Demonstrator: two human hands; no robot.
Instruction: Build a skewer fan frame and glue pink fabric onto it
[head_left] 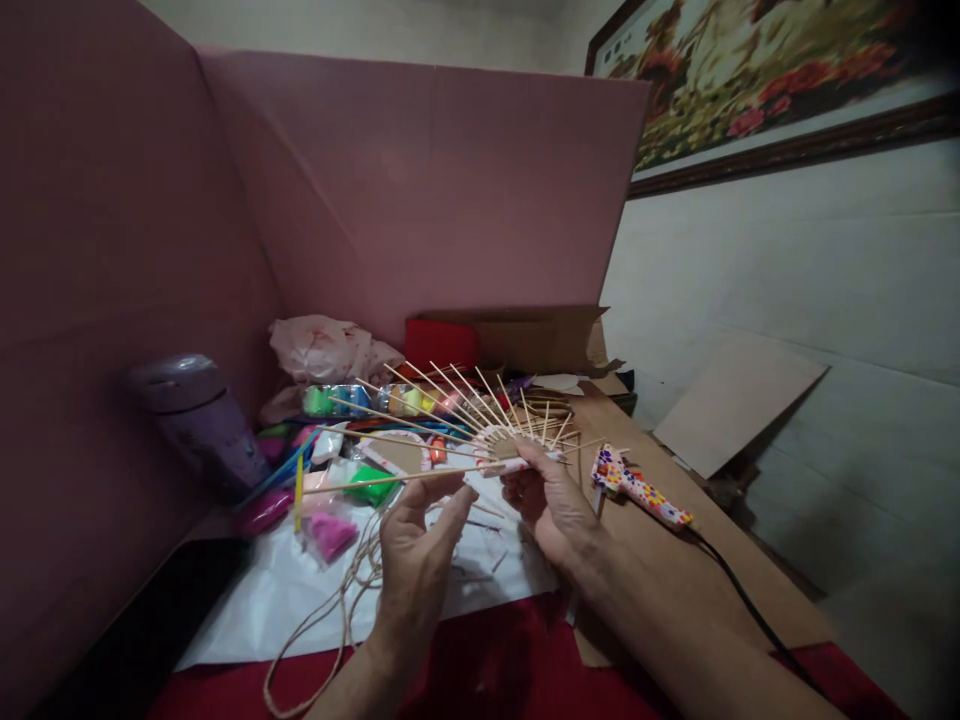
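My right hand (551,500) grips the hub of a fan-shaped piece made of thin wooden skewers (450,405) that spread out leftward and upward. My left hand (420,535) is raised beside it, its fingertips touching the lowest skewer (360,482), fingers loosely curled. Both hands hover above white paper (300,590) on a red cloth (495,660). A length of jute twine (330,610) loops under my left wrist.
A colourfully patterned glue gun (637,488) with a black cord lies on brown cardboard (675,560) at right. Bags of coloured clay (352,400), a purple bottle (199,415) and a crumpled pink bag (322,345) crowd the back left. Pink cardboard walls (412,190) enclose the area.
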